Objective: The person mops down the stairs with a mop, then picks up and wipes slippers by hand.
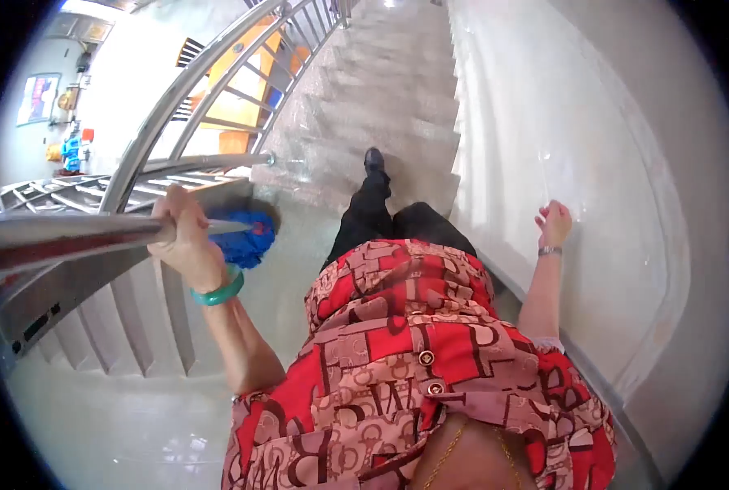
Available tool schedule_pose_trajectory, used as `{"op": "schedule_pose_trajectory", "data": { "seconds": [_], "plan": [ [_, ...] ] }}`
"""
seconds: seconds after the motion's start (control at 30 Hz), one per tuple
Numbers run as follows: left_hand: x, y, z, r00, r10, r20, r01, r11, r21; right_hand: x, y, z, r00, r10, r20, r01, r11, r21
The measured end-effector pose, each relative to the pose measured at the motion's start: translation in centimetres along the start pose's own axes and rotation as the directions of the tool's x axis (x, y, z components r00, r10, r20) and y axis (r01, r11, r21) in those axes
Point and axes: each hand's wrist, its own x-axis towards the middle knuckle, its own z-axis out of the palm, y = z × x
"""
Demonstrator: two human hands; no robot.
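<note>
My left hand (pixel 186 233), with a green bangle at the wrist, is wrapped round the pole of a mop (pixel 252 238). The blue mop head lies on the floor beyond my fist, at the stair landing. A shiny steel tube (pixel 62 237) runs from the fist to the left edge; whether it is the mop's handle or railing is unclear. On the right side, my right hand (pixel 554 222) hangs before the pale wall, its fingers loosely curled and apart, with nothing seen in it. A metallic band circles that wrist.
Stone stairs (pixel 389 90) stretch ahead, with a dark shoe (pixel 373 161) on them. A steel railing (pixel 197 77) borders them on the left. More steps (pixel 124 318) lie at lower left. Beyond the railing are orange furniture and a framed picture (pixel 38 99).
</note>
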Motion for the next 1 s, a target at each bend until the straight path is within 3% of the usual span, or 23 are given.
{"op": "schedule_pose_trajectory", "data": {
  "seconds": [0.07, 0.13, 0.2, 0.27, 0.37, 0.47, 0.53, 0.7, 0.77, 0.93, 1.0],
  "plan": [
    [0.2, -0.5, -1.8, 0.999, 0.031, -0.007, -0.031, 0.999, 0.033, -0.7, 2.8, -1.5, 0.996, 0.08, 0.027, -0.081, 0.996, 0.039],
    [0.1, -1.8, -5.2, 1.0, 0.001, -0.007, -0.001, 1.0, -0.016, -2.1, 7.9, -3.0, 0.933, 0.334, 0.136, -0.331, 0.943, -0.042],
    [0.0, -0.5, -3.7, 0.986, 0.02, -0.167, -0.007, 0.997, 0.075, -4.7, 11.4, -1.5, 0.899, 0.397, 0.185, -0.38, 0.917, -0.12],
    [0.3, -0.6, -4.1, 0.988, 0.053, -0.144, -0.045, 0.997, 0.054, -7.1, 13.1, 0.3, 0.826, 0.533, 0.185, -0.5, 0.844, -0.196],
    [-0.1, -0.2, -4.3, 0.976, 0.073, -0.203, -0.059, 0.995, 0.075, -7.3, 14.8, 0.9, 0.853, 0.45, 0.263, -0.395, 0.888, -0.237],
    [0.3, 0.2, -4.4, 0.97, 0.102, -0.221, -0.081, 0.992, 0.1, -6.9, 11.8, 2.9, 0.86, 0.361, 0.361, -0.307, 0.931, -0.199],
    [0.9, 0.4, -4.4, 0.946, 0.222, -0.237, -0.211, 0.975, 0.073, -6.6, 9.4, 4.2, 0.854, 0.357, 0.379, -0.306, 0.933, -0.189],
    [2.6, 1.3, -7.5, 0.912, 0.321, -0.255, -0.314, 0.947, 0.072, -6.7, 7.8, 5.4, 0.836, 0.363, 0.412, -0.286, 0.928, -0.237],
    [3.0, 2.0, -9.1, 0.84, 0.447, -0.307, -0.421, 0.894, 0.15, -7.1, 7.2, 6.7, 0.826, 0.353, 0.439, -0.257, 0.93, -0.264],
    [4.3, 5.1, -12.8, 0.825, 0.419, -0.379, -0.393, 0.908, 0.146, -6.7, 8.5, 8.4, 0.804, 0.287, 0.521, -0.168, 0.95, -0.264],
    [4.6, 6.4, -14.0, 0.777, 0.481, -0.406, -0.4, 0.875, 0.272, -6.4, 8.7, 9.3, 0.813, 0.257, 0.522, -0.14, 0.957, -0.253]
  ]
}}
